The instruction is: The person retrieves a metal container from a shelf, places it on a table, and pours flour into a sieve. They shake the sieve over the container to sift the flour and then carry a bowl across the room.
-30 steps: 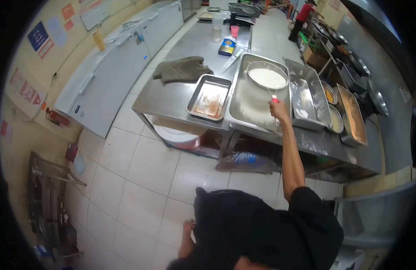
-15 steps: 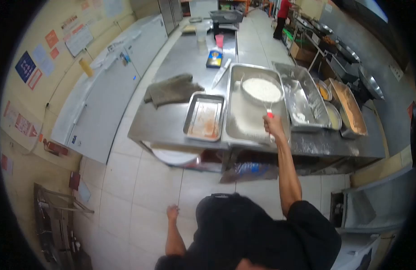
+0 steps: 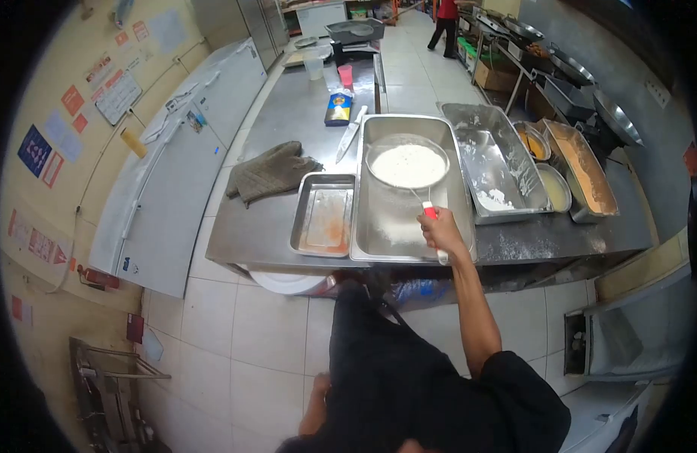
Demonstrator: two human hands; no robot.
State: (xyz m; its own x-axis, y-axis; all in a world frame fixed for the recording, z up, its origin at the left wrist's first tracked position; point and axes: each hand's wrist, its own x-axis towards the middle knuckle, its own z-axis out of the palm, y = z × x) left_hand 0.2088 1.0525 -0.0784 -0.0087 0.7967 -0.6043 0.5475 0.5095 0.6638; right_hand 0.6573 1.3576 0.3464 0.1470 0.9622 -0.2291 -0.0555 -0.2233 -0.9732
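My right hand (image 3: 439,229) is closed round the red-and-white handle of a round sieve (image 3: 378,172). White flour (image 3: 409,164) lies in the sieve's mesh. The sieve is over a deep steel pan (image 3: 375,226), and a dusting of flour covers part of the pan's floor. Low beside my dark clothing is my left hand (image 3: 320,386), away from the table, its fingers not clear. A shallow steel tray (image 3: 326,215) with reddish-brown residue stands just left of the pan. Right of it is another deep steel pan (image 3: 488,147) with smears and clumps of flour.
On the steel table (image 3: 239,226) are a dark cloth mitt (image 3: 276,172), a knife (image 3: 350,136), a blue-and-yellow packet (image 3: 338,109) and a pink cup (image 3: 345,74). Bowls and a pan of orange-brown powder (image 3: 586,166) stand at right. A person in red (image 3: 446,23) is at the back.
The sieve and my right hand appear lower and slightly left, as does the table with the shifted view. My left hand has come closer to my body.
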